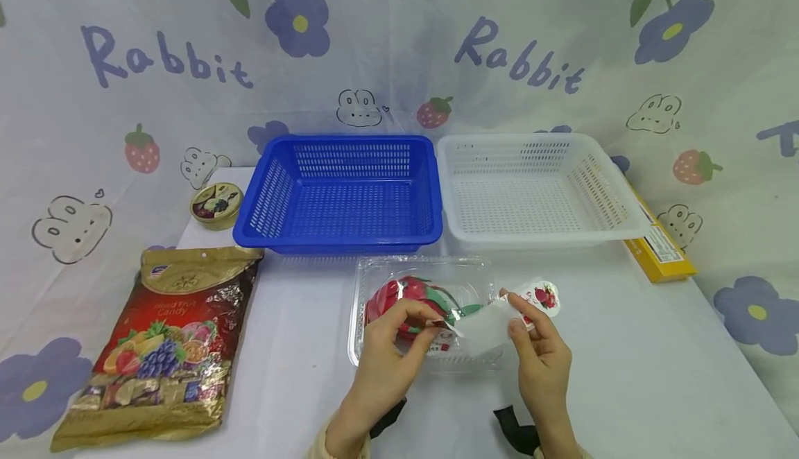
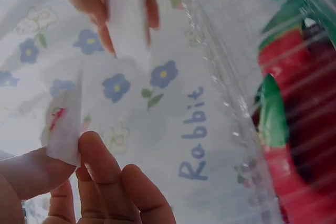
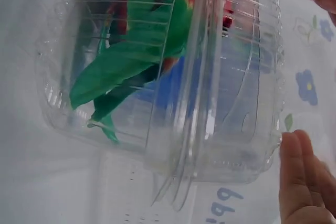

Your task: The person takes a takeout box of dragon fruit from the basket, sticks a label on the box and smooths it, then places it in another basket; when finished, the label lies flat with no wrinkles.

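My left hand (image 1: 396, 351) pinches a small white sticker (image 2: 62, 129) between thumb and index finger; pink and green print shows on it. Opposite it, my right hand (image 1: 543, 358) holds white backing paper (image 1: 485, 327) between thumb and fingers. A label printed with a red fruit (image 1: 546, 297) extends beyond the right fingers. Under both hands is a clear plastic clamshell box (image 1: 357, 306), its lid down. Inside it lies a red fruit-like item with green leaves (image 1: 406, 292), partly covered by the left hand in the head view.
A blue basket (image 1: 340, 245) and a white basket (image 1: 549, 237) stand side by side behind the box. At left are a mixed fruit candy bag (image 1: 162, 348) and a round gold tin (image 1: 216, 206). A yellow box (image 1: 662, 258) lies at right, partly behind the white basket.
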`<state>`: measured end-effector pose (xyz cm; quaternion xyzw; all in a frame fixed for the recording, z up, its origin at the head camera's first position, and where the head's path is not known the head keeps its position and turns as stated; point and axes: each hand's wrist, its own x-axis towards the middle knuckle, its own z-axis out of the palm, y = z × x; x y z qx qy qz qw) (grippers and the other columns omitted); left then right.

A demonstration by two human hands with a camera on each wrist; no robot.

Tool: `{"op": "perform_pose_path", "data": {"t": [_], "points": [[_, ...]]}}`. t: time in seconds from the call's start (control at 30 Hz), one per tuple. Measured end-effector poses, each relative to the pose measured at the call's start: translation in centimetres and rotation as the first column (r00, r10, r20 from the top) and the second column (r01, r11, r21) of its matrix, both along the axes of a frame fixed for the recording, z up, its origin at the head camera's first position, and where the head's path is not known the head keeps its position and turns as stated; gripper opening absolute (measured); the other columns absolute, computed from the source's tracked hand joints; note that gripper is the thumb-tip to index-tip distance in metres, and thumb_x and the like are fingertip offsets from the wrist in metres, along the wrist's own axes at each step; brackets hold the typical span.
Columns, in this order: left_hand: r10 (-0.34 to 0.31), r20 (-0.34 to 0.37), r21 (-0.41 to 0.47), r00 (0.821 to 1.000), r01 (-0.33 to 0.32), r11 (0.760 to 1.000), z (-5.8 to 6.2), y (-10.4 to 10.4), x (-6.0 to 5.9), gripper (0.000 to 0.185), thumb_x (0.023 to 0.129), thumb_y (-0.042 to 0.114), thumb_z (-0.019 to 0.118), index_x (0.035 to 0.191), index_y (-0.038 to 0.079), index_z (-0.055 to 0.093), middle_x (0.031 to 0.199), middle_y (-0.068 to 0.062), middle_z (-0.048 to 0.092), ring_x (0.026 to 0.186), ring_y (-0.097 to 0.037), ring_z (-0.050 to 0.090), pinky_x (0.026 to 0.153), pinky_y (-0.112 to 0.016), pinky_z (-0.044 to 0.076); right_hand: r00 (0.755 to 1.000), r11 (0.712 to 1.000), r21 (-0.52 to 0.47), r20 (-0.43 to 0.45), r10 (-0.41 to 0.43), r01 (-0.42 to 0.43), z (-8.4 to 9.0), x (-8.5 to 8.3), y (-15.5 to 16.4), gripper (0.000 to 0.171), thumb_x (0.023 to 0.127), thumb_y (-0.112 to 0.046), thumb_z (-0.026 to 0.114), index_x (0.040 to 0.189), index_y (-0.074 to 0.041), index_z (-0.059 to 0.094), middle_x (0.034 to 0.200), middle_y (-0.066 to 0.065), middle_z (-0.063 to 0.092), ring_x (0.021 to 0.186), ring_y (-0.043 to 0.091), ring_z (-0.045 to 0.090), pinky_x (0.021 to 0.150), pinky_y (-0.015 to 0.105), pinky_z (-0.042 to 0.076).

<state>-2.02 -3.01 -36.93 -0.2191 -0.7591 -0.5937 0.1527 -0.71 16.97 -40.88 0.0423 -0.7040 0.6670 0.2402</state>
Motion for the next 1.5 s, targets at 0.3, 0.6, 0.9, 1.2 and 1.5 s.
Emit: {"op": "perform_pose_path", "data": {"t": [0.3,0.6,0.9,1.2,1.5], "points": [[0.163,0.117,-0.146,0.98,-0.145,0.979,-0.9,-0.3,-1.1,0.037,0.074,-0.01,0.074,0.103,0.009,0.064,0.09,-0.004,0.068,0.07,-0.012,0.062,0.052,-0.018,0.047,0.998,0.998,-0.056,0.063,-0.031,0.034,0.5,-0.4,0.6,0.036,0.086,0.019,0.055,0.122,0.013,0.058,0.114,-0.007,0.072,0.086,0.0,0.068,0.073,0.011,0.054],[0.286,0.235,-0.189,0.929,-0.245,0.951,-1.8,0.1,-1.2,0.041,0.073,-0.012,0.074,0.107,0.008,0.065,0.093,-0.007,0.069,0.067,-0.008,0.062,0.052,-0.018,0.049,0.974,0.982,0.175,0.204,-0.1,0.064,0.0,-1.2,3.5,0.043,0.087,0.017,0.055,0.127,0.004,0.058,0.116,-0.006,0.067,0.088,-0.004,0.064,0.07,0.008,0.051],[0.387,0.166,-0.184,0.907,-0.357,0.916,-2.4,0.7,-1.4,0.041,0.069,-0.013,0.076,0.102,0.007,0.064,0.091,-0.005,0.067,0.066,-0.009,0.062,0.053,-0.019,0.049,0.912,0.752,0.598,0.41,0.008,-0.276,-2.0,-1.8,6.7,0.048,0.09,0.004,0.059,0.133,-0.016,0.054,0.086,0.007,0.057,0.076,0.003,0.056,0.054,0.02,0.044],[0.414,0.067,-0.169,0.908,-0.399,0.901,-2.9,1.0,-1.8,0.042,0.066,-0.014,0.077,0.1,0.008,0.064,0.088,-0.003,0.064,0.064,-0.009,0.061,0.053,-0.018,0.045,0.847,0.683,0.625,0.532,-0.018,-0.378,-3.9,-2.6,6.8,0.048,0.087,0.002,0.063,0.132,-0.012,0.054,0.086,0.006,0.058,0.076,0.014,0.054,0.062,0.022,0.046],[0.441,-0.066,-0.255,0.895,-0.442,0.86,-3.4,1.6,-1.8,0.049,0.062,-0.014,0.079,0.103,0.008,0.062,0.089,-0.005,0.063,0.068,-0.012,0.061,0.064,-0.025,0.049,0.857,0.615,0.705,0.508,-0.088,-0.355,-4.0,-2.6,6.9,0.045,0.083,-0.002,0.069,0.127,-0.001,0.058,0.107,0.021,0.063,0.091,0.029,0.06,0.077,0.043,0.051]]}}
